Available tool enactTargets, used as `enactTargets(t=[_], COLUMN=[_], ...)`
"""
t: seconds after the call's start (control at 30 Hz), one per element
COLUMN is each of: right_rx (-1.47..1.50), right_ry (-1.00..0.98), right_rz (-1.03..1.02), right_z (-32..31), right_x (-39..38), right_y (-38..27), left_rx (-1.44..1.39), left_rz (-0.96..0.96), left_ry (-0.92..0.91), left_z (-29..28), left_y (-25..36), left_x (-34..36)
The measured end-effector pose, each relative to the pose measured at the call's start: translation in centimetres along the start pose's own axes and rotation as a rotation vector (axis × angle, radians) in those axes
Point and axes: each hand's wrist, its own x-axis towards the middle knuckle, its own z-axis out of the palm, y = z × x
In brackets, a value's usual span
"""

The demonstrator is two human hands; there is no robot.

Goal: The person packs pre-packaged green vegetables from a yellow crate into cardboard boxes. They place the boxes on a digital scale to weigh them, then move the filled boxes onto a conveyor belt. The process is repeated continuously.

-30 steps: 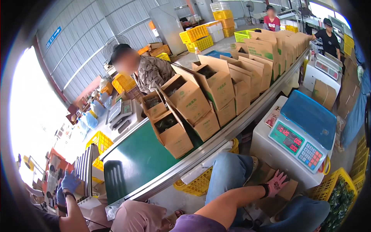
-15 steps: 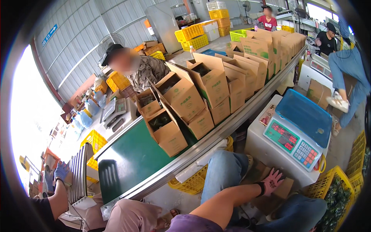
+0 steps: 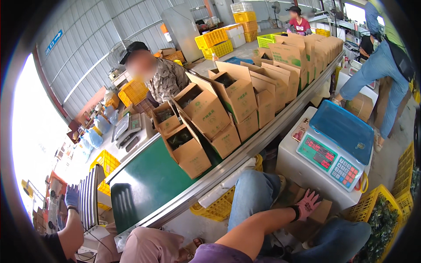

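Observation:
My left hand, in a pink glove with a dark cuff, reaches across from the lower edge under a purple sleeve. Its fingers are spread and lie against a brown cardboard box low between my knees in blue jeans. Part of the box is hidden by my hand and arm. Just beyond the hand, a digital scale with a blue tray and lit red digits stands on a white block. My right hand does not show.
A green conveyor belt carries open cartons, some holding dark contents. Yellow crates with leafy greens stand at the right. At left, a co-worker's blue-gloved hand is by metal rollers. Another co-worker stands across the belt.
My left hand stays nearly where it was on the box. The blue-gloved co-worker's hand has shifted and opened out. At the right, a jeans-clad person has changed stance.

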Motion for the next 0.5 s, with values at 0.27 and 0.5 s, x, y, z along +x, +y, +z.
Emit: enactTargets(t=[0.27, 0.5], right_rx=[0.046, 0.125], right_ry=[0.015, 0.027], right_rz=[0.025, 0.009], right_z=[0.3, 1.5], right_x=[-0.5, 0.1], right_y=[0.7, 0.8], left_rx=[0.025, 0.017], left_rz=[0.032, 0.017], left_ry=[-0.017, -0.02], left_z=[-0.4, -0.2], left_y=[0.3, 0.1], left_x=[-0.1, 0.5])
